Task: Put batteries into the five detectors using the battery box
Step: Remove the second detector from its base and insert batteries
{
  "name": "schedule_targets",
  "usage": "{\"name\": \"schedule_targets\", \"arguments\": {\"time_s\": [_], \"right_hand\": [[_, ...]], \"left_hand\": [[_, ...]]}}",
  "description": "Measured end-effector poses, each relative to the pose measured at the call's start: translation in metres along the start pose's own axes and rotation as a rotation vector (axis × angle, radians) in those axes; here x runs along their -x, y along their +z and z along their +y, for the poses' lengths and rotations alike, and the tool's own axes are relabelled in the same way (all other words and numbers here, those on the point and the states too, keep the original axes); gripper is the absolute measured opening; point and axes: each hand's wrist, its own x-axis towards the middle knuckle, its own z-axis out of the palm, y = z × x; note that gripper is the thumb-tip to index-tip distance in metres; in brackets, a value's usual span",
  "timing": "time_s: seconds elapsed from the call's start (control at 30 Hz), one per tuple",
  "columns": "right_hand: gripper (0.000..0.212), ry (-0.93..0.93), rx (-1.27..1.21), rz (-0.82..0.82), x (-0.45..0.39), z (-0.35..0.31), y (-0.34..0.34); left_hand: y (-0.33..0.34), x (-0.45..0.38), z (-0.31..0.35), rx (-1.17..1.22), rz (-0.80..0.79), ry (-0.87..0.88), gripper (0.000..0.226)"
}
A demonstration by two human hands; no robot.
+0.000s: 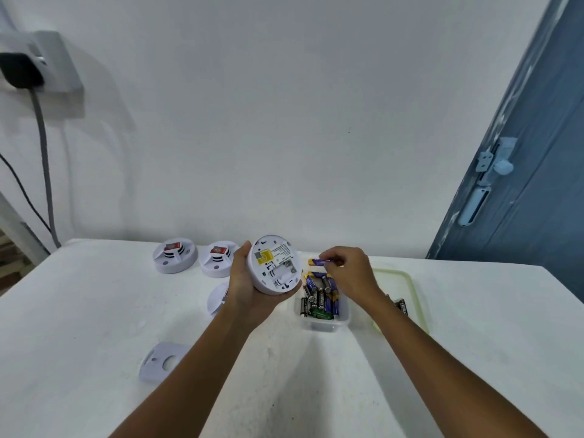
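My left hand [245,286] grips a round white detector [274,264] lifted off the table, its back turned toward me, showing a yellow label and an open battery bay. My right hand [349,271] pinches a purple and yellow battery [317,262] just above the clear battery box [325,324], which holds several batteries. Two more white detectors [175,255] [218,259] stand at the back of the table. A third one [217,299] lies partly hidden behind my left wrist.
A white back cover plate [161,361] lies on the table [79,327] near the front left. The box's pale lid [407,292] lies right of the box with a few batteries [402,306] on it. A wall stands behind, a blue door [531,153] at right.
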Motion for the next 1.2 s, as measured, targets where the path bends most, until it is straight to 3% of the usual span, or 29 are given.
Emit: {"name": "schedule_targets", "arguments": {"time_s": [0.07,0.13,0.3,0.47,0.67,0.9,1.07,1.2], "right_hand": [[0.025,0.109,-0.359,-0.069,0.005,-0.005,-0.011],[0.031,0.176,-0.547,-0.170,0.010,-0.010,-0.018],[0.046,0.217,-0.714,-0.348,0.018,-0.019,-0.023],[0.036,0.225,-0.841,-0.287,0.021,-0.025,-0.021],[0.022,0.068,-0.489,-0.041,0.024,-0.036,-0.004],[0.020,-0.170,-0.201,0.137,0.031,-0.037,0.025],[0.032,-0.404,0.152,0.263,0.040,-0.020,0.037],[0.037,-0.556,0.256,0.323,0.048,-0.016,0.041]], "left_hand": [[-0.001,-0.002,0.002,0.008,0.001,0.013,0.051],[-0.001,-0.005,0.003,0.012,0.004,0.017,0.051],[0.005,-0.010,0.003,0.009,-0.003,0.010,0.052],[0.010,-0.011,0.001,0.013,-0.004,-0.001,0.052],[0.012,-0.009,-0.001,-0.029,-0.017,0.019,0.053],[0.014,-0.002,-0.003,0.004,-0.067,0.035,0.054],[0.012,-0.001,0.001,0.003,-0.065,0.067,0.055],[0.012,-0.002,0.000,0.008,-0.061,0.052,0.057]]}}
